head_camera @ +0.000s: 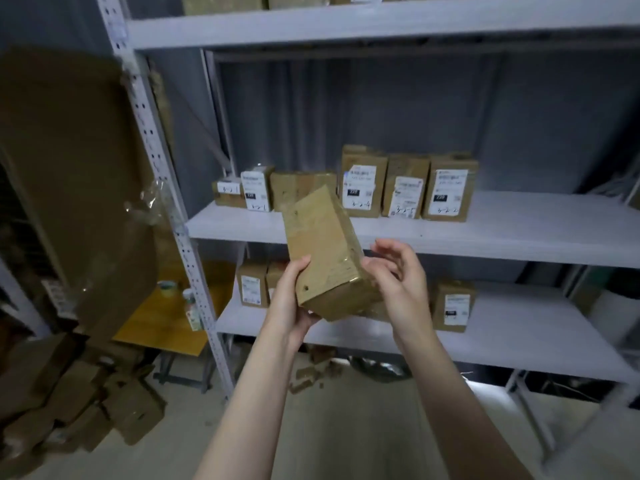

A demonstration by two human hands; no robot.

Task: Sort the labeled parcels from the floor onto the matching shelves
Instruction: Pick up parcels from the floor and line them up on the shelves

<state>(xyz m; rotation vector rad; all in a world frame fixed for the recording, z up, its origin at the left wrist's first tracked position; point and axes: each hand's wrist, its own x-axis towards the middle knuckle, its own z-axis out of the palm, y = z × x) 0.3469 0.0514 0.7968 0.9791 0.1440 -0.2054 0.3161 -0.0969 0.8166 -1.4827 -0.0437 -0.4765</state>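
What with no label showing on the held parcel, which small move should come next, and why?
Probably turn the parcel over: the left hand grips it, the right hand touches its side, and only plain taped faces show, so no shelf can be matched.

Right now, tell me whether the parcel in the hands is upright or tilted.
Tilted: the parcel slants, its top end leaning left; the left hand grips its lower end.

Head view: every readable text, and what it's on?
"3-2-4", handwritten, and "220": tall parcel on middle shelf.
"3-2-5", handwritten: parcel right of it.
"220": rightmost parcel; handwriting below unclear.
"220": white-labelled parcel at left.
"3-2-1", handwritten, uncertain: leftmost small parcel.
Printed label text everywhere: too blurred.
No label shows on the held parcel.
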